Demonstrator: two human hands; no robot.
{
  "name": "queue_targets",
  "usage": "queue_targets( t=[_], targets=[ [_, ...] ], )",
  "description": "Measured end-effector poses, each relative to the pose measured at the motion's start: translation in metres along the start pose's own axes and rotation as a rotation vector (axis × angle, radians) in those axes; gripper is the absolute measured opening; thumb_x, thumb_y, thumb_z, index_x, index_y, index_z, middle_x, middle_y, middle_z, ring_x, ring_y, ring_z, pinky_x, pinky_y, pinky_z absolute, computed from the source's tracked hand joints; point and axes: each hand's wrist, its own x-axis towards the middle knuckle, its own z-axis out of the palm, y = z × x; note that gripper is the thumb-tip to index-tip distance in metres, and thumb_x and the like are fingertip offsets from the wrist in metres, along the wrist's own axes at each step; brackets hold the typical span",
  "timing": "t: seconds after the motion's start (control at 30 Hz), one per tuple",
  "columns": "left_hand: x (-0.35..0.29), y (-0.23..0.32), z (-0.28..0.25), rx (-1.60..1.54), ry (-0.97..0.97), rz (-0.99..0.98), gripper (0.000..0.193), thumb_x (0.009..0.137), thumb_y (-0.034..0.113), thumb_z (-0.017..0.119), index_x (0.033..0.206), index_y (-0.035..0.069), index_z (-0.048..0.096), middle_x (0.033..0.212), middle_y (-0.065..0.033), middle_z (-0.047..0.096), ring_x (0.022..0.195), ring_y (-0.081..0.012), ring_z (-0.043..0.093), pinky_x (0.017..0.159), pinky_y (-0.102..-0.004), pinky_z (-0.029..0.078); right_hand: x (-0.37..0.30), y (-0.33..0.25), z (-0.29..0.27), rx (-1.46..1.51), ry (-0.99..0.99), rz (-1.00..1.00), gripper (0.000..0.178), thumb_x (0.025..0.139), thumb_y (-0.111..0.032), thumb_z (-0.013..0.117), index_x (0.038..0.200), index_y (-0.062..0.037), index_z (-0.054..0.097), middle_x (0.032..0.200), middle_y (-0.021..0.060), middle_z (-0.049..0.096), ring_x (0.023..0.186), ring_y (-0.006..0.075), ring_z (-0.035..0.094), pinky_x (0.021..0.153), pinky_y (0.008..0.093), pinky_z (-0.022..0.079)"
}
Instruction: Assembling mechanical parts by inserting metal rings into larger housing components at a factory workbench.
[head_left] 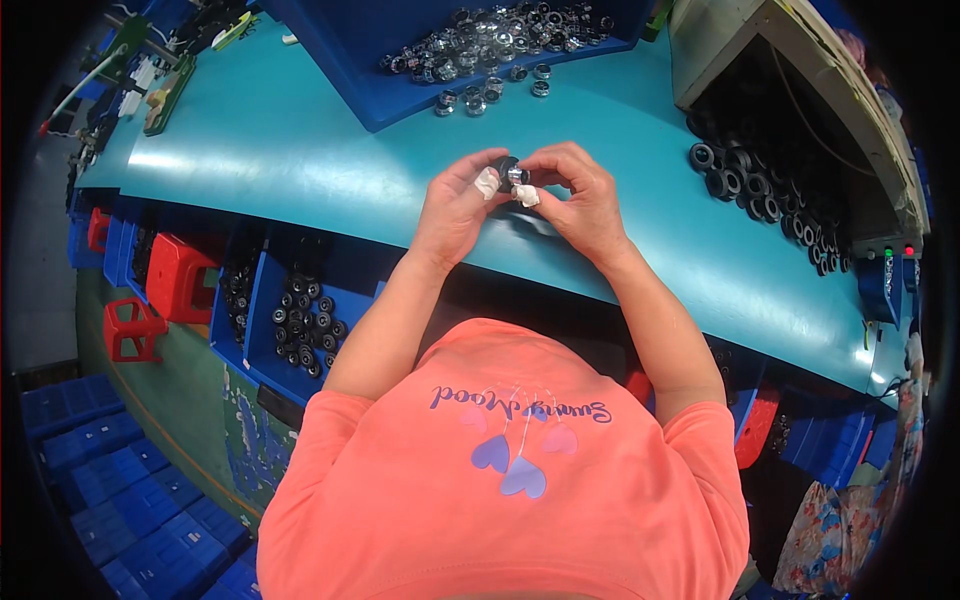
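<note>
Above the near edge of the turquoise table, my two hands meet with fingers bent inward. My left hand (453, 207) is closed on a black ring-shaped part (505, 172). Pinched in my right hand (585, 205) is a small shiny silver round part (518, 175), touching the black one. Whether the two are joined, I cannot tell. White wrapping (487, 183) covers my left thumb tip, and similar white wrapping (526, 195) is on the right thumb. My fingers hide some of both parts.
Beyond my hands, a blue bin (365, 85) holds many shiny round pieces, with several more (475, 100) on the turquoise table (290, 130). Black rings (750, 180) lie by a box-like machine (720, 50) at right. Below the tabletop at left are bins of black parts (305, 320) and red stools (178, 280).
</note>
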Motion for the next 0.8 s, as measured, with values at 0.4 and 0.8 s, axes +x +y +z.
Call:
queue_targets(
  t=[0.4,0.8],
  targets=[
    [-0.004,0.001,0.021,0.298,0.008,0.053,0.038,0.101,0.013,0.057,0.133,-0.005,0.052,0.115,-0.0103,0.065,0.107,-0.0178,0.062,0.091,-0.032,0.055,-0.006,0.001,0.008,-0.217,0.034,-0.056,0.041,0.074,0.001,0.077,0.113,-0.0057,0.066,0.099,0.0072,0.069,0.083,0.0196,0.071,0.073,0.0304,0.06],
    [-0.006,-0.009,0.003,0.3,0.061,0.03,0.025,0.102,0.01,0.052,0.127,0.005,0.056,0.1,-0.0046,0.063,0.076,-0.0091,0.059,0.064,-0.0248,0.053,-0.008,0.02,0.005,0.223,-0.155,0.366,0.029,0.087,-0.015,0.074,0.113,-0.0012,0.072,0.107,0.0101,0.069,0.094,0.0181,0.069,0.084,0.0313,0.054]
  ],
)
